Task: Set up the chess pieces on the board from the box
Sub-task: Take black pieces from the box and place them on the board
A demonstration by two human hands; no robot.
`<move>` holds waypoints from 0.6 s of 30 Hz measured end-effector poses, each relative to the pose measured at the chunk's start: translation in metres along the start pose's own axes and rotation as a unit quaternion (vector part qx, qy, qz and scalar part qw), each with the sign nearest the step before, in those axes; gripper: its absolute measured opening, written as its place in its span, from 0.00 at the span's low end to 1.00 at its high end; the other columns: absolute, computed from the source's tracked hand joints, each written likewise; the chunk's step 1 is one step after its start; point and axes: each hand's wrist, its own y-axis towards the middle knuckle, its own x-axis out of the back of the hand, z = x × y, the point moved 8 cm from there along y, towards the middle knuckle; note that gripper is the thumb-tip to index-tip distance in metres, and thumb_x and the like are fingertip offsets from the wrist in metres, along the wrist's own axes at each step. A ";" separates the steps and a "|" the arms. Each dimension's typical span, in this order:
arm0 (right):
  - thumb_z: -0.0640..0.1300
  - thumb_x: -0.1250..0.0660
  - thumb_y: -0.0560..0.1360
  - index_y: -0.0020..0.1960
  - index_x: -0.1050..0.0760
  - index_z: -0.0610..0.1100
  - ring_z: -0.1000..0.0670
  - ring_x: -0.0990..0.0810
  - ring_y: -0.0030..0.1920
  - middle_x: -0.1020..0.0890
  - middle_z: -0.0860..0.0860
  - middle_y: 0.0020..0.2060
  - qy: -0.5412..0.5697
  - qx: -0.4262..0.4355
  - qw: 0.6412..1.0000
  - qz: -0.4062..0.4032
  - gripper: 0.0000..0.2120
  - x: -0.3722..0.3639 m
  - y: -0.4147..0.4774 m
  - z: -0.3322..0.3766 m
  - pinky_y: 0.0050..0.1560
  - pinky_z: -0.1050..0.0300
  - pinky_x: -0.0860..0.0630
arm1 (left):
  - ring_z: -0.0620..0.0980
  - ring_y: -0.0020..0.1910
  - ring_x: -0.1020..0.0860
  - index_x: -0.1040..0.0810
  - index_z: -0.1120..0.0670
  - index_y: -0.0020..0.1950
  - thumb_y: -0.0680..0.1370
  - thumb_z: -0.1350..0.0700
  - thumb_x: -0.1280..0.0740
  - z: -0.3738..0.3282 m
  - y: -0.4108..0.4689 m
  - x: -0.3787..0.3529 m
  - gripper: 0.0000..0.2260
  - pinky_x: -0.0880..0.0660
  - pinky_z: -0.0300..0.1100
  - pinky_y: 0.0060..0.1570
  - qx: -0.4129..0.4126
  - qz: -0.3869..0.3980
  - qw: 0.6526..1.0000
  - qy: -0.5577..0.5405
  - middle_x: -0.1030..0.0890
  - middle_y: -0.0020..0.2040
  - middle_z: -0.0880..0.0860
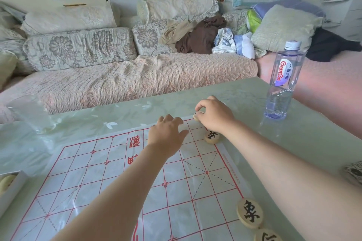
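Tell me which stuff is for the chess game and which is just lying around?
For the game: board, box, pinched piece, right hand, left hand on the board, far piece, near piece.
Just lying around: water bottle, clothes, sofa.

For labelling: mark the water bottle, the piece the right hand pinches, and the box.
water bottle (pixel 284 72), head view, on its label.
pinched piece (pixel 196 117), head view, on its visible edge.
box (pixel 12 191), head view, on its white wall.
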 end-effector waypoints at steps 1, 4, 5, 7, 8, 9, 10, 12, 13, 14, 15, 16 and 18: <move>0.50 0.34 0.77 0.50 0.21 0.54 0.49 0.23 0.47 0.25 0.54 0.52 0.007 0.014 1.000 -0.002 0.05 0.002 -0.002 0.009 0.44 0.56 0.31 | 0.51 0.61 0.30 0.28 0.45 0.65 0.78 0.41 0.40 0.003 -0.002 0.005 0.17 0.28 0.46 0.51 0.006 -0.012 1.000 -0.015 0.26 0.60 0.49; 0.47 0.35 0.77 0.50 0.19 0.53 0.51 0.22 0.49 0.21 0.55 0.49 0.035 0.053 0.998 0.019 0.06 -0.001 -0.016 0.043 0.46 0.57 0.28 | 0.51 0.60 0.28 0.27 0.46 0.63 0.78 0.43 0.39 0.022 -0.014 0.021 0.16 0.28 0.46 0.50 0.034 -0.028 0.998 -0.046 0.24 0.56 0.49; 0.47 0.35 0.77 0.50 0.19 0.52 0.51 0.22 0.49 0.20 0.55 0.49 0.042 0.063 0.997 0.031 0.06 -0.004 -0.023 0.057 0.46 0.57 0.28 | 0.51 0.59 0.28 0.27 0.46 0.63 0.78 0.43 0.38 0.030 -0.021 0.027 0.15 0.28 0.46 0.50 0.045 -0.030 0.997 -0.050 0.24 0.56 0.49; 0.47 0.35 0.77 0.52 0.18 0.51 0.51 0.21 0.49 0.18 0.55 0.49 0.063 0.081 0.993 0.060 0.07 -0.013 -0.037 0.089 0.48 0.57 0.26 | 0.51 0.58 0.27 0.26 0.46 0.61 0.78 0.45 0.38 0.052 -0.036 0.039 0.13 0.29 0.45 0.49 0.068 -0.034 0.996 -0.055 0.24 0.54 0.49; 0.47 0.35 0.77 0.52 0.18 0.51 0.51 0.21 0.49 0.17 0.55 0.49 0.075 0.089 0.991 0.071 0.08 -0.018 -0.043 0.105 0.49 0.56 0.25 | 0.51 0.58 0.27 0.26 0.46 0.60 0.78 0.46 0.38 0.064 -0.045 0.046 0.12 0.29 0.45 0.49 0.081 -0.035 0.994 -0.058 0.24 0.54 0.49; 0.47 0.35 0.77 0.52 0.18 0.51 0.51 0.21 0.49 0.17 0.55 0.49 0.085 0.095 0.989 0.081 0.08 -0.023 -0.050 0.121 0.50 0.55 0.24 | 0.51 0.58 0.27 0.25 0.46 0.59 0.78 0.46 0.38 0.078 -0.055 0.054 0.11 0.29 0.45 0.48 0.094 -0.038 0.993 -0.062 0.24 0.54 0.49; 0.47 0.35 0.77 0.52 0.18 0.51 0.51 0.21 0.49 0.17 0.55 0.49 0.095 0.102 0.986 0.088 0.08 -0.029 -0.056 0.137 0.51 0.56 0.24 | 0.51 0.57 0.27 0.25 0.46 0.58 0.78 0.47 0.38 0.093 -0.065 0.061 0.10 0.29 0.45 0.48 0.107 -0.039 0.991 -0.064 0.25 0.53 0.49; 0.46 0.34 0.77 0.52 0.18 0.51 0.52 0.22 0.47 0.17 0.55 0.49 0.106 0.121 0.981 0.107 0.08 -0.041 -0.069 0.171 0.49 0.58 0.26 | 0.52 0.56 0.26 0.24 0.46 0.56 0.78 0.47 0.38 0.125 -0.090 0.078 0.09 0.29 0.45 0.48 0.132 -0.042 0.989 -0.056 0.24 0.52 0.49; 0.46 0.34 0.77 0.52 0.18 0.50 0.52 0.22 0.46 0.17 0.55 0.48 0.112 0.128 0.978 0.118 0.08 -0.047 -0.076 0.187 0.48 0.58 0.26 | 0.52 0.55 0.25 0.24 0.46 0.55 0.78 0.47 0.38 0.142 -0.103 0.086 0.08 0.29 0.45 0.47 0.145 -0.042 0.987 -0.049 0.24 0.52 0.49; 0.45 0.34 0.76 0.51 0.18 0.51 0.52 0.22 0.46 0.17 0.55 0.46 0.118 0.130 0.976 0.129 0.07 -0.053 -0.083 0.202 0.48 0.58 0.26 | 0.51 0.54 0.25 0.24 0.45 0.54 0.78 0.47 0.38 0.158 -0.116 0.095 0.08 0.29 0.44 0.46 0.159 -0.042 0.985 -0.046 0.24 0.51 0.48; 0.45 0.34 0.76 0.51 0.18 0.51 0.52 0.22 0.46 0.18 0.55 0.45 0.124 0.131 0.974 0.137 0.07 -0.059 -0.090 0.218 0.49 0.58 0.25 | 0.51 0.53 0.24 0.24 0.45 0.53 0.78 0.46 0.39 0.175 -0.130 0.104 0.08 0.29 0.44 0.45 0.173 -0.045 0.983 -0.044 0.24 0.50 0.47; 0.46 0.34 0.76 0.51 0.18 0.51 0.52 0.21 0.45 0.18 0.56 0.44 0.129 0.133 0.972 0.146 0.07 -0.064 -0.096 0.233 0.50 0.57 0.25 | 0.51 0.51 0.24 0.24 0.44 0.52 0.78 0.46 0.39 0.191 -0.144 0.113 0.07 0.29 0.44 0.44 0.187 -0.048 0.980 -0.043 0.24 0.50 0.47; 0.46 0.34 0.76 0.51 0.19 0.52 0.52 0.22 0.45 0.19 0.56 0.44 0.131 0.145 0.966 0.171 0.07 -0.077 -0.108 0.266 0.50 0.57 0.25 | 0.50 0.49 0.23 0.24 0.44 0.51 0.78 0.46 0.40 0.225 -0.173 0.131 0.07 0.29 0.43 0.41 0.218 -0.058 0.973 -0.042 0.24 0.49 0.47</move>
